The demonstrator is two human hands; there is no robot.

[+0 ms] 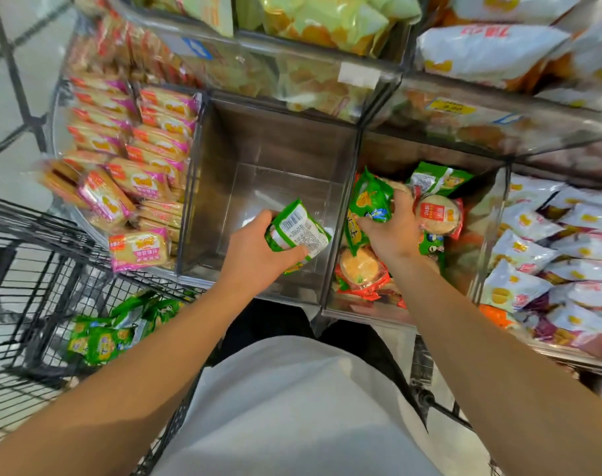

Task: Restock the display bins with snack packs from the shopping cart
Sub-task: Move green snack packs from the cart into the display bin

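Two hands: each grasping a green snack pack.
Left hand: fingers curled round a barcode-side-up pack, its long axis slanting toward the empty middle bin, directly beneath.
Right hand: fingers pinching a pack over the mixed bin.
Cart: more green packs, near-left.

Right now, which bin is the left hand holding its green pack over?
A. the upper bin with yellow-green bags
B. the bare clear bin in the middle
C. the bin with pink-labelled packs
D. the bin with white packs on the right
B: the left hand holds the green pack over the middle bin, whose bare floor shows beneath it.
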